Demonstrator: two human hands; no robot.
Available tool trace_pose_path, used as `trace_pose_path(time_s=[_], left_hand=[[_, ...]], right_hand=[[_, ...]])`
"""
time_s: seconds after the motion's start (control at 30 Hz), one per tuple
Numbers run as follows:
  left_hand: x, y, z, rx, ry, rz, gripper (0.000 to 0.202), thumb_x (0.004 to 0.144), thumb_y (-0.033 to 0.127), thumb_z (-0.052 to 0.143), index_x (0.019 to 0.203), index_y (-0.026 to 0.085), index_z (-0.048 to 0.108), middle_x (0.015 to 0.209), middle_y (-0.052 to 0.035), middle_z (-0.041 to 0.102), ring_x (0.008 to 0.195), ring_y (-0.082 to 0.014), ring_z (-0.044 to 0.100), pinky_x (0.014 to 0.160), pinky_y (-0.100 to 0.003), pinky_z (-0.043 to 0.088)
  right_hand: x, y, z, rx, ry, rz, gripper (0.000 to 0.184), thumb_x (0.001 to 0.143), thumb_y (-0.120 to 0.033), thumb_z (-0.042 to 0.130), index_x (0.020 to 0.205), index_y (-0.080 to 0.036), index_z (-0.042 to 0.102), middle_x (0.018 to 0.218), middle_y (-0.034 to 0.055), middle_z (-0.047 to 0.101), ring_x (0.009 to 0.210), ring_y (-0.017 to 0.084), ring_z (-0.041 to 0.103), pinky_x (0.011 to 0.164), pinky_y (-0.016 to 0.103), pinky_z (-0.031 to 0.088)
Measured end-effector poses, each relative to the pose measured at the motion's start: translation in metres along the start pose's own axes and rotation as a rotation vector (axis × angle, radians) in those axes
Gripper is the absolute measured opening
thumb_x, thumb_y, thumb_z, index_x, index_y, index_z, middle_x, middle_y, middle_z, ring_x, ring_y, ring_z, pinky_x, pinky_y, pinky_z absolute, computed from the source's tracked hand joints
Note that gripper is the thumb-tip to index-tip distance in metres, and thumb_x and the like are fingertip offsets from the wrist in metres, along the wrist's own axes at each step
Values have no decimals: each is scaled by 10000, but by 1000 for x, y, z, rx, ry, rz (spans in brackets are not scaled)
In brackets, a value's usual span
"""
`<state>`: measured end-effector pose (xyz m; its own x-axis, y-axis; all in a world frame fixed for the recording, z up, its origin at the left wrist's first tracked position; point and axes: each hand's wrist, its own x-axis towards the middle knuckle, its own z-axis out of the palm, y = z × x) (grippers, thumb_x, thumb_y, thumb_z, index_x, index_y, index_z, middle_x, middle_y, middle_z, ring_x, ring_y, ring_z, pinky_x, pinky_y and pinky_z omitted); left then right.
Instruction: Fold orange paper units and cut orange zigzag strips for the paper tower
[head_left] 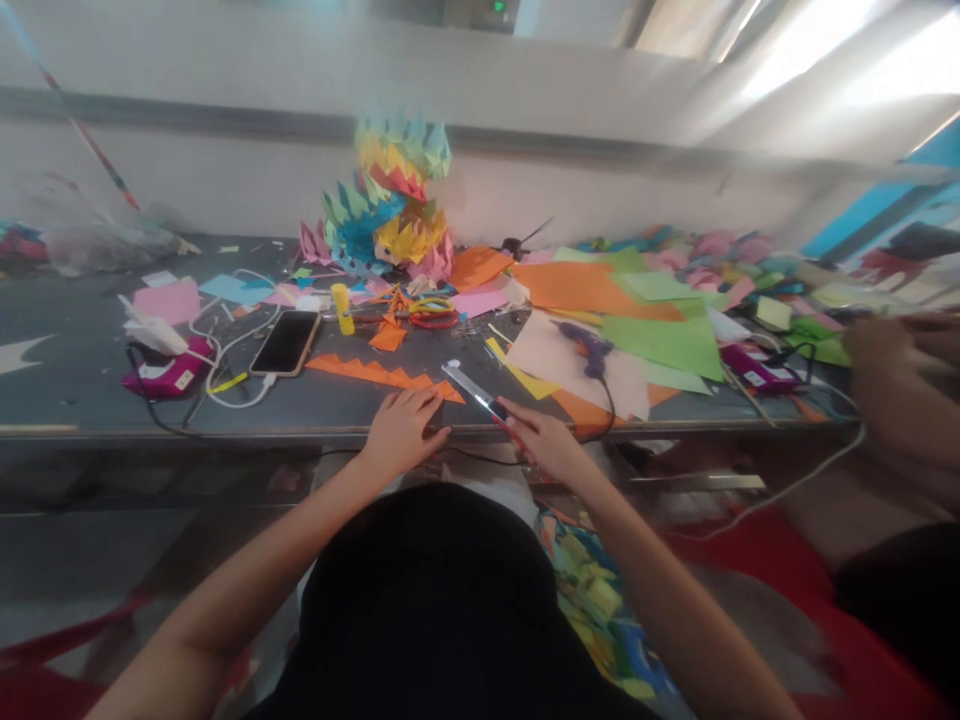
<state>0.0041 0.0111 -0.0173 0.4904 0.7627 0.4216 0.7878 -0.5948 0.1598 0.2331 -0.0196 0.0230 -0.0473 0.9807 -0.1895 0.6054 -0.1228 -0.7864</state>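
Stretching along a pale wall, the dark grey desk (45, 405) is strewn with paper and scraps, with bright light falling from the room's upper right. Toward its left back corner sits a clear plastic bag (105, 240); nearer the front edge come a magenta box (169, 372) with cables, then a phone (285, 343) plugged into a white cord. A spiky, many-coloured paper model (405, 225) stands by the back edge. In front of it lies an orange zigzag strip (367, 375), running rightward and slightly toward the front edge. Its right end meets the left grip (403, 432), whose fingers rest on the paper, loosely bent with the thumb apart, not clasping it. Just beyond that end, a silver-bladed knife (476, 390) slants across the desk, its handle closed inside the right grip (546, 437) over the front edge. Rightward are a glue gun (589, 348), orange and green sheets (660, 340), a second magenta box (757, 372) and another person's blurred arm (900, 410).
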Motion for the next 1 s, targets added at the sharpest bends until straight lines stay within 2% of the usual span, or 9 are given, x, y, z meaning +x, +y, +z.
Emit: trace_pose_path(time_s=[0.13,0.4,0.5,0.57,0.63,0.7,0.77,0.9,1.0], left_hand=[[0,0,0,-4,3,4,423,846,431,470,1174,177,555,1208,-90,571,1103,-241,495,904,-388,389],[0,0,-1,3,9,8,421,836,421,491,1174,179,555,1191,-90,577,1099,-240,500,899,-385,398],[0,0,-2,0,5,5,417,840,421,485,1175,183,555,1184,-94,580,1094,-239,502,904,-385,396],[0,1,-2,-3,3,-4,417,842,428,479,1175,188,554,1185,-91,581,1093,-239,503,909,-387,392],[0,1,-2,-6,0,-12,420,843,436,476,1175,190,552,1191,-84,580,1092,-236,506,909,-385,391],[0,1,-1,-5,-1,-17,422,843,440,475,1174,188,549,1200,-79,578,1094,-233,506,912,-381,388],[0,1,-1,-3,2,-17,424,844,441,475,1176,186,546,1207,-77,576,1103,-231,501,918,-379,384],[0,0,0,-3,-1,-9,428,843,439,476,1179,185,547,1217,-79,571,1114,-235,494,923,-384,382],[0,1,-1,-5,-12,-9,436,844,439,474,1189,180,540,1223,-77,568,1114,-233,494,928,-382,378]], right_hand=[[2,-2,4,33,-33,27,460,866,-322,400,1312,-226,460,512,-62,450,374,55,378,349,159,303],[6,-5,12,452,-107,113,531,837,-306,449,1356,-216,384,532,-56,475,366,52,377,337,154,261],[3,1,7,445,-85,71,546,836,-334,450,1363,-216,370,534,-56,479,365,60,379,347,170,281],[-3,11,2,313,-43,-10,550,848,-369,431,1369,-206,363,554,-42,514,386,75,415,375,193,336],[-13,24,-5,58,58,-125,530,861,-396,408,1356,-206,391,646,0,602,484,116,519,455,236,429],[-25,35,-12,-245,180,-284,463,856,-386,436,1280,-208,496,906,65,667,774,179,617,667,297,498],[-34,42,-18,-491,241,-412,378,868,-328,428,1201,-218,571,1051,79,644,942,199,598,778,310,484],[-40,44,-22,-818,334,-502,383,875,-182,395,1208,-260,567,1013,56,637,922,174,594,740,266,474],[-36,41,-21,-950,366,-529,392,870,-156,409,1209,-276,566,1012,51,632,914,170,587,717,253,454]])
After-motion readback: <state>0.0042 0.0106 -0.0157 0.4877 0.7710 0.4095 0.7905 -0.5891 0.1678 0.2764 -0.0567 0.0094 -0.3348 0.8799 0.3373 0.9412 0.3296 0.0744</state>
